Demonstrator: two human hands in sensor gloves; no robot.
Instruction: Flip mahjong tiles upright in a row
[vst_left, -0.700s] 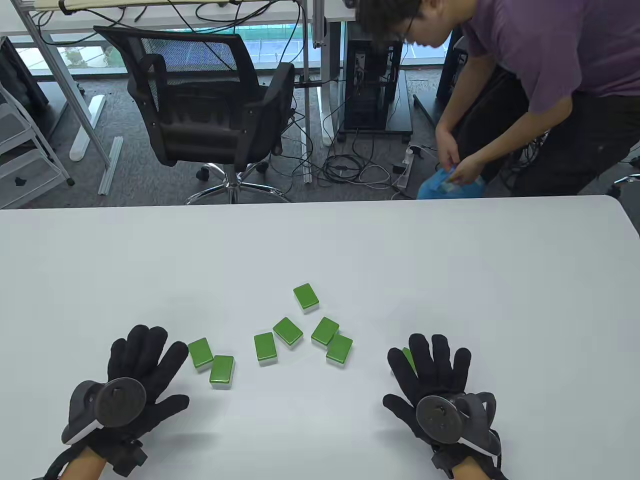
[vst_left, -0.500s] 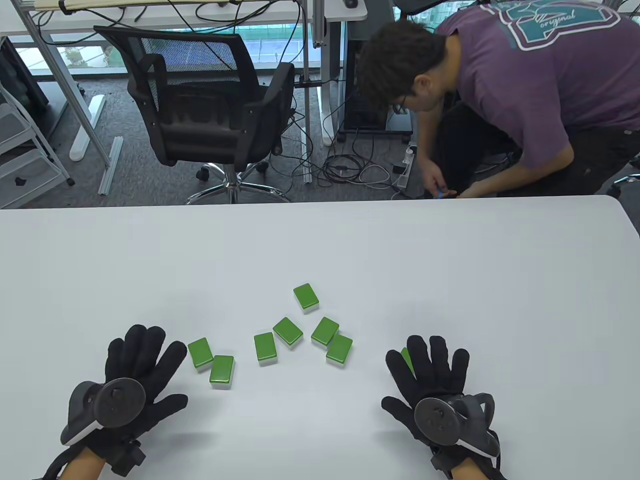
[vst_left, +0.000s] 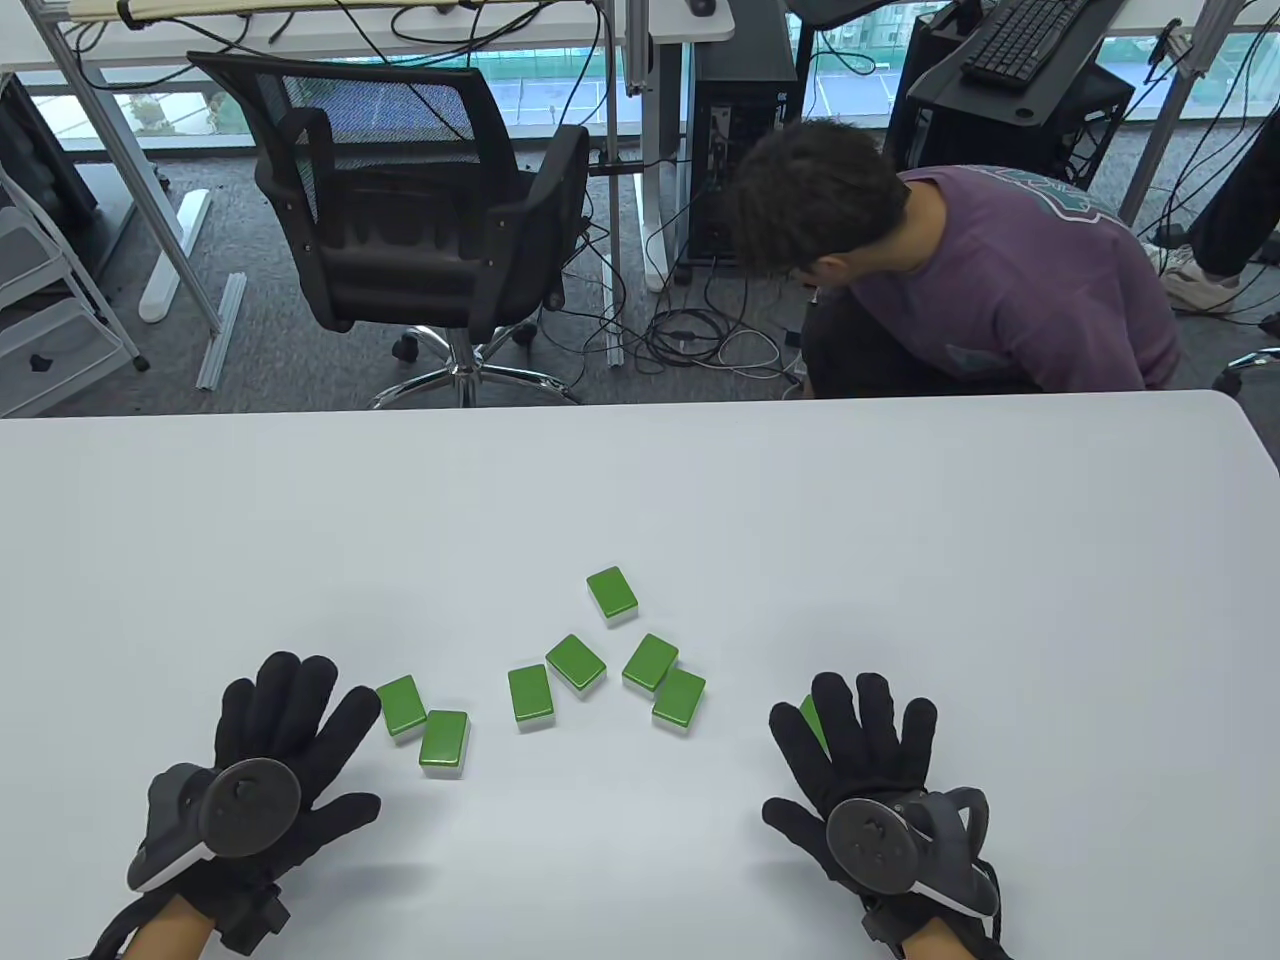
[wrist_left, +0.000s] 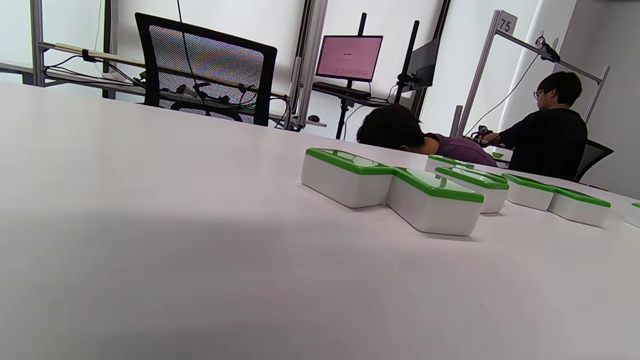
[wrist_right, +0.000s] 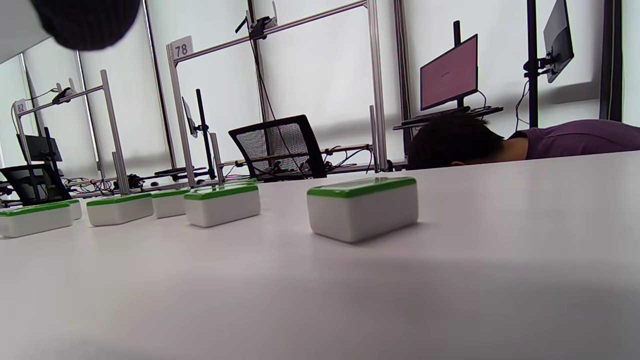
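Note:
Several green-backed mahjong tiles lie flat, green side up, on the white table. Two touching tiles lie just right of my left hand; they also show in the left wrist view. A loose group lies in the middle, with one tile farther back. My right hand lies flat with fingers spread and partly covers one tile; that tile shows in the right wrist view. Both hands are open, spread and hold nothing.
A person in a purple shirt crouches behind the table's far edge. An office chair stands behind the table at the left. A dark fingertip hangs at the right wrist view's top left.
Both hands stay almost still; the left hand has shifted very slightly. No tile has moved. The person behind the table has crouched lower.

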